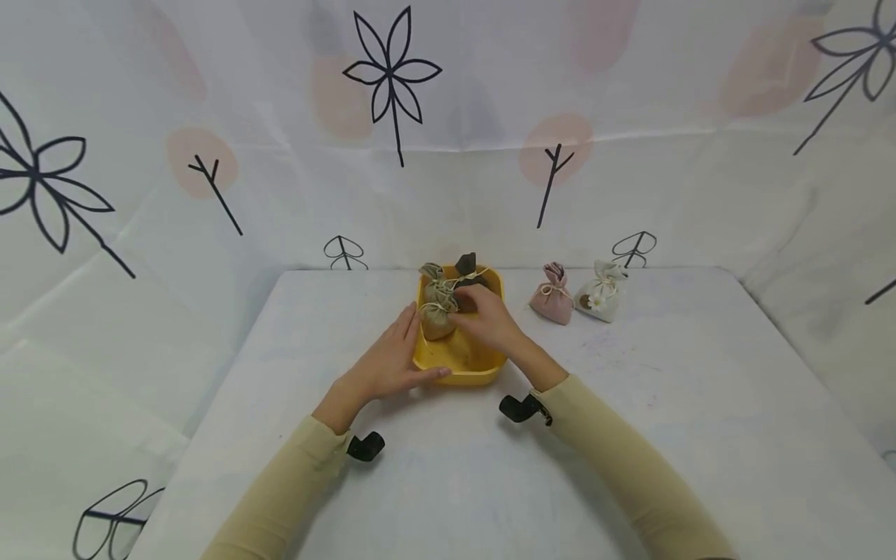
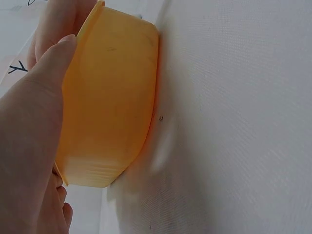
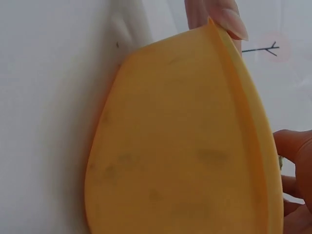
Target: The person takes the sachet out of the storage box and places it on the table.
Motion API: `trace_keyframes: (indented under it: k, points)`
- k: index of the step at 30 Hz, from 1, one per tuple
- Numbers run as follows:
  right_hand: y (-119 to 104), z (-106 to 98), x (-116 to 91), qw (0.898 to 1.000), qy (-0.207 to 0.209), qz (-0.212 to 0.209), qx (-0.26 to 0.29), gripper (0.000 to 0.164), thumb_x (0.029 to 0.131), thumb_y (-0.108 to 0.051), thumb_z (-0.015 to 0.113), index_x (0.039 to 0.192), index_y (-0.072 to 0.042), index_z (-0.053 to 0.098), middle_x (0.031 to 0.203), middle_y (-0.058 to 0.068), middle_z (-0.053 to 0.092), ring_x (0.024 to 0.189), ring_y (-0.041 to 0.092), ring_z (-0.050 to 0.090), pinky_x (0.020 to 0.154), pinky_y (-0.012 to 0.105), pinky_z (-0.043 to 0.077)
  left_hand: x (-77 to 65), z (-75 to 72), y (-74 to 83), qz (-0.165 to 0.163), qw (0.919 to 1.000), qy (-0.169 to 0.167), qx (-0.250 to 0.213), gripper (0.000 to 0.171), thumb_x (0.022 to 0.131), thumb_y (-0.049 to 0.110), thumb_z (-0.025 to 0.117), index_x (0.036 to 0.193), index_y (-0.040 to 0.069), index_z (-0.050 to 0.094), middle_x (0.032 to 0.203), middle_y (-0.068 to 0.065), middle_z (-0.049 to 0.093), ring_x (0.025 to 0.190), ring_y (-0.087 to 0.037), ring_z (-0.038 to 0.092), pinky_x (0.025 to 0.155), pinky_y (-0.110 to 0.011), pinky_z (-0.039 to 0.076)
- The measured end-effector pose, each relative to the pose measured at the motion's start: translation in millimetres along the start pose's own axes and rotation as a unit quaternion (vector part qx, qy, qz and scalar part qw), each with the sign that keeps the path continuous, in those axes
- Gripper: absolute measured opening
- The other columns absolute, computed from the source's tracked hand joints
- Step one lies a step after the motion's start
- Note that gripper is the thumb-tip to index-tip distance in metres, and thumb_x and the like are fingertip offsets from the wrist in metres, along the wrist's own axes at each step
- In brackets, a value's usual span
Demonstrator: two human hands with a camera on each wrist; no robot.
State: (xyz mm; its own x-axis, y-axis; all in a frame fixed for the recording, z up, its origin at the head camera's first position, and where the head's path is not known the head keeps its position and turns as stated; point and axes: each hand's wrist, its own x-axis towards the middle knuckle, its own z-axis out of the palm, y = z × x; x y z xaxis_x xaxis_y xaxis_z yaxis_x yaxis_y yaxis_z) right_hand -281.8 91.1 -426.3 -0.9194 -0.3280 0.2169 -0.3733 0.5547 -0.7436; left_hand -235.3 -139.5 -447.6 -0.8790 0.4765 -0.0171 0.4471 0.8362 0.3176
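A yellow plastic tub (image 1: 470, 378) stands toward the back of the table. My left hand (image 1: 383, 359) holds its near left corner, the thumb over the front rim and the fingers along the left side. Reaching in over the right side, my right hand (image 1: 490, 320) pinches an olive-green drawstring pouch (image 1: 439, 324) on the tub's left; its fingertips are partly hidden. Behind that pouch is a second olive-green pouch (image 1: 431, 271). A dark brown pouch (image 1: 465, 264) sits at the tub's back right, partly covered by the right hand.
Right of the tub, a pink pouch (image 1: 553, 299) and a white pouch with a flower (image 1: 600, 294) stand side by side on the white table (image 1: 448, 482). A patterned cloth (image 1: 462, 187) hangs behind the table's back edge.
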Motion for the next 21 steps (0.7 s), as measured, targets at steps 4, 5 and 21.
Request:
trace_keyframes:
  k: [4, 5, 21]
  points:
    - [-1, 7, 5, 1.000, -0.007, 0.014, -0.018, 0.055, 0.095, -0.020, 0.075, 0.141, 0.004, 0.054, 0.141, 0.020, 0.057, 0.132, 0.033, 0.054, 0.114, 0.045, 0.043, -0.1, 0.3, 0.2, 0.003, 1.0000, 0.001, 0.006, 0.125, 0.084, 0.091, 0.040, 0.163, 0.002, 0.002, 0.172, -0.014, -0.005, 0.158, -0.028, 0.006, 0.127, -0.043, 0.017]
    - [0, 8, 6, 1.000, -0.008, 0.015, -0.020, 0.055, 0.096, -0.020, 0.074, 0.140, 0.004, 0.054, 0.140, 0.020, 0.058, 0.131, 0.033, 0.054, 0.113, 0.046, 0.043, 0.0, 0.3, 0.4, 0.003, 1.0000, 0.001, 0.006, 0.125, 0.084, 0.091, 0.040, 0.163, 0.002, 0.002, 0.172, -0.014, -0.006, 0.158, -0.028, 0.006, 0.127, -0.042, 0.016]
    - [2, 12, 2, 1.000, -0.001, -0.009, -0.017, 0.033, 0.095, -0.014, 0.074, 0.123, 0.002, 0.068, 0.114, 0.014, 0.064, 0.100, 0.025, 0.059, 0.087, 0.038, 0.053, 0.4, 1.5, 0.6, 0.002, 1.0000, 0.009, -0.002, 0.126, 0.084, 0.089, 0.043, 0.163, 0.000, 0.001, 0.172, -0.015, -0.004, 0.158, -0.030, 0.008, 0.126, -0.043, 0.019]
